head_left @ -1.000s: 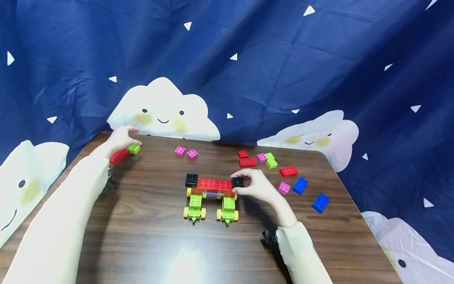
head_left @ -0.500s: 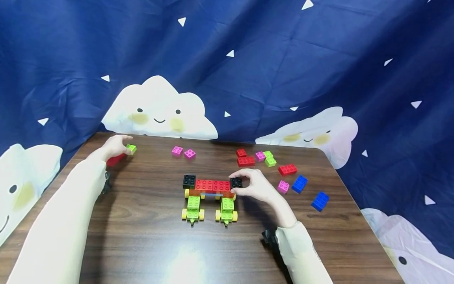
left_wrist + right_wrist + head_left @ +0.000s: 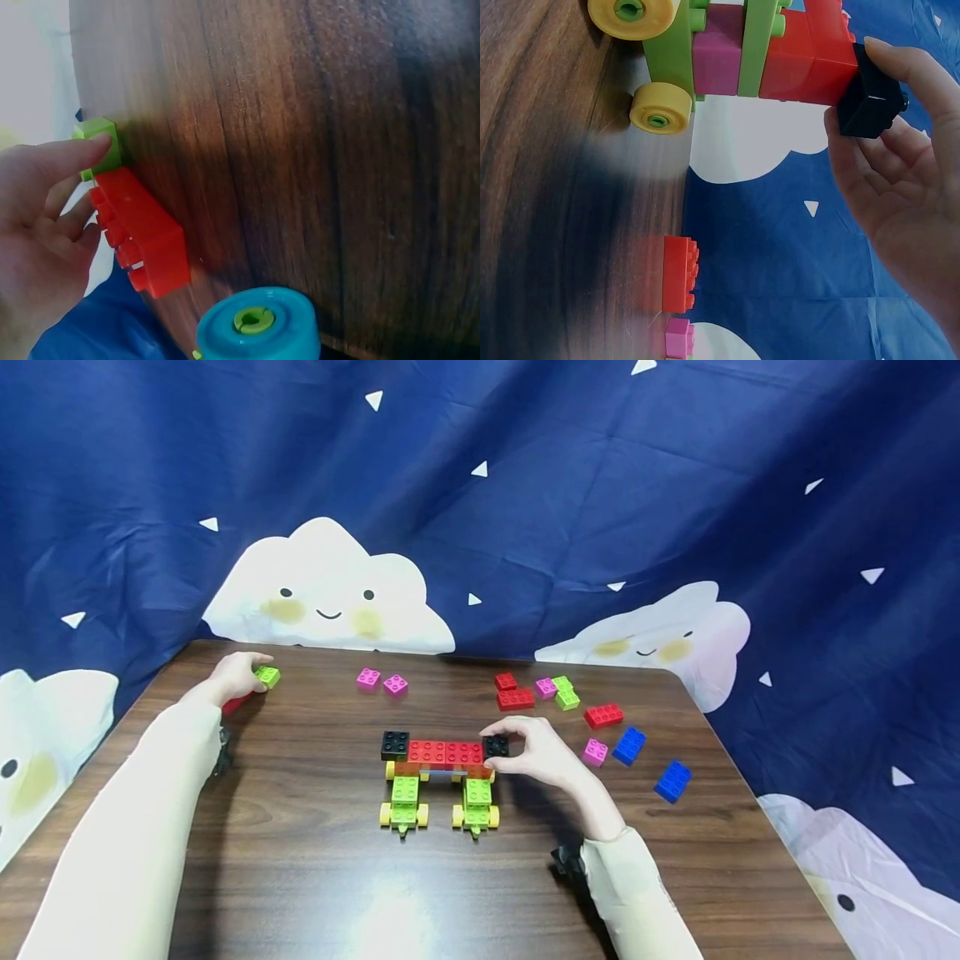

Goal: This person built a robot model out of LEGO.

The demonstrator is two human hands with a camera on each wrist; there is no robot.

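At the table's far left, my left hand (image 3: 231, 678) pinches a small lime-green toy brick (image 3: 268, 677). In the left wrist view its thumb lies across the brick (image 3: 112, 154), and a long red brick (image 3: 142, 221) sits right beside it under the fingers. My right hand (image 3: 534, 752) holds a black brick (image 3: 496, 746) between thumb and fingers. That brick sits at the right end of a built block vehicle, on top of its red bricks (image 3: 444, 752). Another black brick (image 3: 395, 745) tops the left end. Two lime-green wheeled parts (image 3: 405, 792) with yellow wheels stand in front.
Two pink bricks (image 3: 369, 678) lie at the back. Toward the right are red bricks (image 3: 516, 699), lime-green bricks (image 3: 567, 695), a pink brick (image 3: 596, 752) and blue bricks (image 3: 629, 746). A blue wheel (image 3: 259, 326) shows in the left wrist view. A patterned blue curtain (image 3: 525, 510) hangs behind the table.
My left hand has come down from above the lime-green brick and its fingers have closed on it. My right hand keeps its grip on the black brick; the head view has shifted slightly.
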